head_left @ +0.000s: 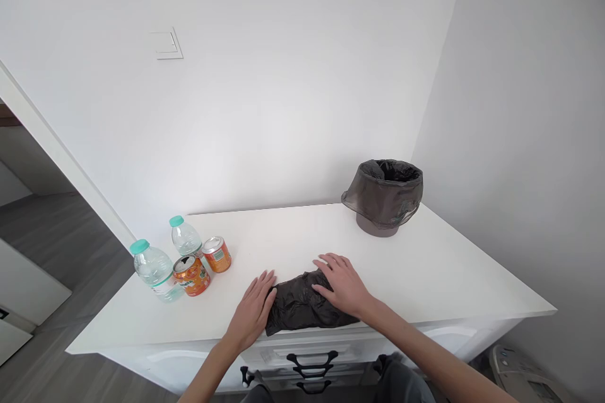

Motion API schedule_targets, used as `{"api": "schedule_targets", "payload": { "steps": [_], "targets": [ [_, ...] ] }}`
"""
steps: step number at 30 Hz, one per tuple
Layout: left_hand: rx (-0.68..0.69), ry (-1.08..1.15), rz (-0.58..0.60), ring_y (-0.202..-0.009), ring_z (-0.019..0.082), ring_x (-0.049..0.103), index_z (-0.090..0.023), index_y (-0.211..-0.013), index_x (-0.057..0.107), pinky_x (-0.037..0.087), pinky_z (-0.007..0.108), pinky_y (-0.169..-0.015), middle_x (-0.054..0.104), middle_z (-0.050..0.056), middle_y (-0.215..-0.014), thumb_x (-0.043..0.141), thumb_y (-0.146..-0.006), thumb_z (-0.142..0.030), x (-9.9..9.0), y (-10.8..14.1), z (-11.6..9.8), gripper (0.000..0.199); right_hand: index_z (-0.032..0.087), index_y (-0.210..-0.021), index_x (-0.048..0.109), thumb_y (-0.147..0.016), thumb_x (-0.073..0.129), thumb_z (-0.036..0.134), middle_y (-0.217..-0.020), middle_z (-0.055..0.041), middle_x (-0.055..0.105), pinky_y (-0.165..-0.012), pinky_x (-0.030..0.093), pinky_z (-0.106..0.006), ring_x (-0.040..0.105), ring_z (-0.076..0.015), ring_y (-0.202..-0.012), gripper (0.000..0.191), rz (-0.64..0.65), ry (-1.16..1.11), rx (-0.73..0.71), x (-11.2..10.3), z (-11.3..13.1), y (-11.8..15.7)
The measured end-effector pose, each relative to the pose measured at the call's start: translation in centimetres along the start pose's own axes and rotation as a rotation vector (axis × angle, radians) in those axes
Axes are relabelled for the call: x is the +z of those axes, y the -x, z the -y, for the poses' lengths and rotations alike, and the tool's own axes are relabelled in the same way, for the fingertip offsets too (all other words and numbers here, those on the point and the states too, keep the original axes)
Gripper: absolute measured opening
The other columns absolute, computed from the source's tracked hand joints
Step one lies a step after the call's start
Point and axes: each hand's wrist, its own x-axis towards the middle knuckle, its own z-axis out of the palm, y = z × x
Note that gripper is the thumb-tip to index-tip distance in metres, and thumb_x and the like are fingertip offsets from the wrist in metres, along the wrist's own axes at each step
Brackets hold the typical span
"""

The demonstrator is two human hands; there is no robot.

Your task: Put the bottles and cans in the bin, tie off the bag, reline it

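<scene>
A crumpled black plastic bag [302, 303] lies flattened at the front edge of the white countertop [278, 239]. At its left end rests my left hand [252, 310], palm down with the fingers extended. My right hand [344, 283] lies over the bag's right part, fingers spread and touching the plastic. Neither hand is closed around anything. The part of the bag under my right hand is hidden.
Two clear bottles with teal caps [157, 269] [185, 237] and two orange cans [191, 274] [217, 254] stand at the left. A bin lined with a black bag [385, 198] stands at the back right, near the wall. Drawers with black handles [312, 362] are below.
</scene>
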Motion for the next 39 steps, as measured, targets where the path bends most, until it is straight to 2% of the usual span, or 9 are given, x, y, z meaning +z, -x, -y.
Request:
{"api": "schedule_targets", "payload": {
  "steps": [4,10,17,22,25,31,35,37,39],
  "targets": [
    [-0.058,0.011,-0.045,-0.151,0.019,0.037,-0.026,-0.149,0.048,0.035,0.048,-0.125,0.049,0.003,-0.159,0.036,-0.108,-0.037,0.0,0.3,0.2,0.044,0.022,-0.142,0.055,-0.082,0.070,0.067,-0.143,-0.0164,0.055,-0.106,0.043,-0.049,0.050,-0.0366,-0.132,0.077,0.167,-0.091,0.144,-0.6,-0.2,-0.3],
    [-0.048,-0.011,-0.067,-0.151,0.021,0.039,-0.025,-0.146,0.049,0.038,0.048,-0.123,0.050,0.005,-0.158,0.038,-0.107,-0.038,0.3,0.6,-0.1,0.042,0.017,-0.112,0.070,-0.074,0.079,0.055,-0.116,-0.0147,0.070,-0.093,0.047,-0.044,0.062,-0.0361,-0.112,0.055,0.286,-0.144,0.174,-0.5,-0.2,0.0],
    [-0.021,-0.029,-0.089,-0.149,0.024,0.041,-0.026,-0.146,0.049,0.040,0.050,-0.121,0.052,0.006,-0.157,0.040,-0.106,-0.037,0.5,0.7,0.2,0.043,0.024,-0.102,0.074,-0.072,0.078,0.056,-0.108,-0.0044,0.076,-0.074,0.049,-0.031,0.068,-0.0274,-0.097,0.044,0.476,-0.492,0.194,-5.1,-3.4,1.2],
    [-0.018,-0.023,-0.131,-0.148,0.024,0.044,-0.027,-0.146,0.051,0.041,0.049,-0.121,0.054,0.005,-0.155,0.042,-0.105,-0.037,0.3,0.5,0.0,0.043,0.026,-0.114,0.075,-0.072,0.076,0.059,-0.126,-0.0069,0.073,-0.091,0.053,-0.038,0.067,-0.0326,-0.111,0.054,0.377,-0.428,0.293,-8.0,-10.1,3.7],
    [-0.023,-0.019,-0.134,-0.147,0.024,0.045,-0.028,-0.146,0.051,0.041,0.051,-0.121,0.054,0.005,-0.155,0.042,-0.105,-0.037,0.2,0.5,-0.1,0.043,0.024,-0.127,0.071,-0.075,0.072,0.059,-0.137,-0.0092,0.068,-0.098,0.052,-0.038,0.064,-0.0334,-0.120,0.063,0.333,-0.148,0.397,-9.9,-16.0,5.1],
    [-0.039,-0.029,-0.117,-0.148,0.024,0.044,-0.027,-0.145,0.051,0.042,0.050,-0.120,0.054,0.005,-0.155,0.042,-0.105,-0.037,-0.1,0.2,-0.6,0.042,0.018,-0.123,0.072,-0.067,0.078,0.041,-0.125,-0.0164,0.072,-0.098,0.051,-0.040,0.067,-0.0355,-0.116,0.061,0.325,0.135,0.533,-15.2,-24.7,5.3],
    [-0.035,-0.035,-0.126,-0.147,0.024,0.045,-0.028,-0.145,0.051,0.043,0.050,-0.119,0.055,0.005,-0.154,0.042,-0.104,-0.037,-0.1,0.1,-0.7,0.042,0.013,-0.147,0.052,-0.076,0.071,0.041,-0.149,-0.0248,0.051,-0.107,0.041,-0.057,0.050,-0.0447,-0.135,0.078,0.167,0.307,0.622,-14.5,-24.7,5.1],
    [-0.036,-0.036,-0.133,-0.147,0.025,0.046,-0.028,-0.145,0.051,0.044,0.050,-0.118,0.055,0.005,-0.154,0.042,-0.104,-0.037,0.0,0.1,-0.6,0.042,0.014,-0.156,0.039,-0.091,0.053,0.045,-0.162,-0.0243,0.034,-0.115,0.026,-0.063,0.031,-0.0452,-0.148,0.073,0.036,0.392,0.618,-12.0,-23.2,5.3],
    [-0.039,-0.036,-0.138,-0.146,0.025,0.046,-0.028,-0.145,0.051,0.045,0.050,-0.118,0.055,0.004,-0.154,0.042,-0.104,-0.037,0.1,0.1,-0.6,0.042,0.019,-0.155,0.041,-0.099,0.037,0.056,-0.160,-0.0222,0.036,-0.113,0.024,-0.069,0.026,-0.0476,-0.149,0.068,-0.117,0.478,0.608,-8.9,-21.3,5.5]
  ]
}}
